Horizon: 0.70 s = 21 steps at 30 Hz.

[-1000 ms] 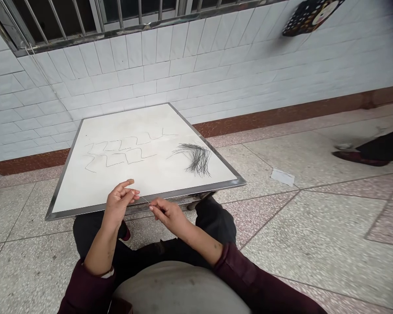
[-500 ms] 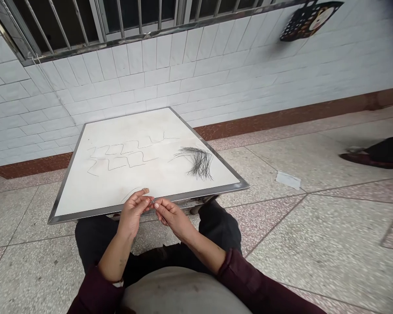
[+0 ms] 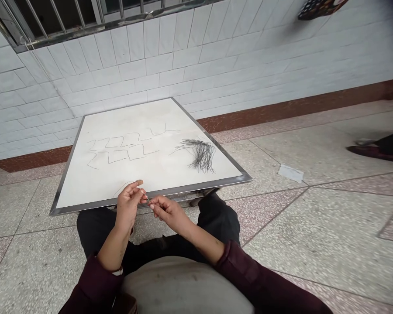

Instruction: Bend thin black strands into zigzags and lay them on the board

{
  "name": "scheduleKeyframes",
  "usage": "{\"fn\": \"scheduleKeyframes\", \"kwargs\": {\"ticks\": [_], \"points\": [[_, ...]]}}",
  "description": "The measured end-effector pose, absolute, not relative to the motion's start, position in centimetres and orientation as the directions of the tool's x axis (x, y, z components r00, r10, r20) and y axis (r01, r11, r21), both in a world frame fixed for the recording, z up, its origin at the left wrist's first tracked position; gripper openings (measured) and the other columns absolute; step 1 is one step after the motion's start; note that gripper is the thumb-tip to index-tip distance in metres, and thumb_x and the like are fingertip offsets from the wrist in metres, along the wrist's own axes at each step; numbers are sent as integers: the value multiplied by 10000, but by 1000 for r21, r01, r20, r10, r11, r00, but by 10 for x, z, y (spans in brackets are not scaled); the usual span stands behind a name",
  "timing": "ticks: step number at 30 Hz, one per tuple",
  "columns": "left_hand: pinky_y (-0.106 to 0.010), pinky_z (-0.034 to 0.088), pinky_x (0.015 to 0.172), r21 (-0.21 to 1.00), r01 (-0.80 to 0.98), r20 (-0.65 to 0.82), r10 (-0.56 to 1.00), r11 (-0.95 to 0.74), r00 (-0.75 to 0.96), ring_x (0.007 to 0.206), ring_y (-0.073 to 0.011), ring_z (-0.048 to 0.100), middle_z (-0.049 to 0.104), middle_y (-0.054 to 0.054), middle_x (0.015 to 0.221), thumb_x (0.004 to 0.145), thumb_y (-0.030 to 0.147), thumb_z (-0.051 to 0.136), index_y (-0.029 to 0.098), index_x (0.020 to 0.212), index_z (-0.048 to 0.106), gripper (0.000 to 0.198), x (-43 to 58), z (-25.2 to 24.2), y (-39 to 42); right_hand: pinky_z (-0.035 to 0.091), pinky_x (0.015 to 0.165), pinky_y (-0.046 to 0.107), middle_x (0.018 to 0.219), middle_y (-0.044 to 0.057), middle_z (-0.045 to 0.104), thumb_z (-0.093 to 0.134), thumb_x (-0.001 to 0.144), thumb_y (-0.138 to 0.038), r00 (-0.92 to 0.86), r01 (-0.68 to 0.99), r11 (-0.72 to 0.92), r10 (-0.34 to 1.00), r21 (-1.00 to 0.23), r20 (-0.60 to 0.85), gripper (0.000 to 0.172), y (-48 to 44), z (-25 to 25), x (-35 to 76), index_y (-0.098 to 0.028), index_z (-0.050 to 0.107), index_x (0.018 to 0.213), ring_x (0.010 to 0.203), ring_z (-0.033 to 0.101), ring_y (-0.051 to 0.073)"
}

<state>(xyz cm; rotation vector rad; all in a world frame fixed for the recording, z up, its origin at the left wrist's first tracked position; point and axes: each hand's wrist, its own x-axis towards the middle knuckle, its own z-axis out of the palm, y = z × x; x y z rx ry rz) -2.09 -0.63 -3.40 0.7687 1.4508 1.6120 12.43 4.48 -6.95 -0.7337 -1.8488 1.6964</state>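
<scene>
Over the near edge of the white table point(image 3: 94, 187), my left hand point(image 3: 129, 203) pinches a thin dark wire point(image 3: 146, 197) between thumb and fingers. Just to its right, my right hand point(image 3: 167, 212) pinches the same wire, and a short stretch shows between the two hands. Part of a thin strand also runs out past my left hand over the tabletop. On the table's right side lies a loose bundle of thin dark wires point(image 3: 201, 156). Several bent, zigzag wires point(image 3: 129, 149) lie in rows at the middle and left.
A white tiled wall point(image 3: 144, 78) with a barred window stands behind the table. A patterned bag point(image 3: 321, 8) hangs on it. On the terrazzo floor lies a white paper point(image 3: 291, 173). Farther right is another person's shoe point(image 3: 373, 152). My knees are under the table's near edge.
My hands have moved slightly left and a little apart, so more of the wire shows between them. The view has tilted down slightly.
</scene>
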Motion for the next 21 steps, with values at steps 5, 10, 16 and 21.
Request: {"fn": "scheduleKeyframes", "kwargs": {"ticks": [5, 10, 16, 21], "points": [[-254, 514, 675, 991, -131, -55, 907, 0, -418, 705, -115, 596, 600, 8, 766, 765, 315, 706, 172, 1145, 644, 411, -19, -39, -6, 375, 556, 239, 617, -33, 535, 529, 895, -481, -709, 51, 110, 704, -993, 42, 290, 46, -70, 125, -196, 574, 864, 554, 474, 113], [-258, 513, 725, 993, -117, -45, 917, -2, -396, 706, -104, 582, 586, 24, 748, 762, 291, 707, 177, 1171, 635, 431, -17, -43, -5, 351, 542, 236, 599, -38, 530, 553, 881, -459, -672, 77, 158, 737, -985, 66, 271, 46, -68, 124, -195, 573, 821, 535, 449, 107], [-259, 501, 711, 983, -185, -84, 903, 5, -421, 676, -103, 584, 589, 25, 731, 726, 287, 736, 149, 1175, 631, 481, -17, -38, -4, 362, 545, 231, 647, -33, 537, 574, 861, -521, -735, 21, 35, 678, -999, 9, 337, 52, -61, 127, -190, 606, 917, 575, 473, 104], [-266, 492, 699, 972, -234, -92, 914, -4, -396, 647, -98, 579, 600, 24, 737, 729, 287, 741, 153, 1197, 621, 502, -19, -37, -4, 346, 524, 204, 721, -5, 605, 588, 860, -527, -807, -20, -199, 582, -980, -102, 384, 60, -58, 130, -162, 634, 972, 574, 475, 80]]}}
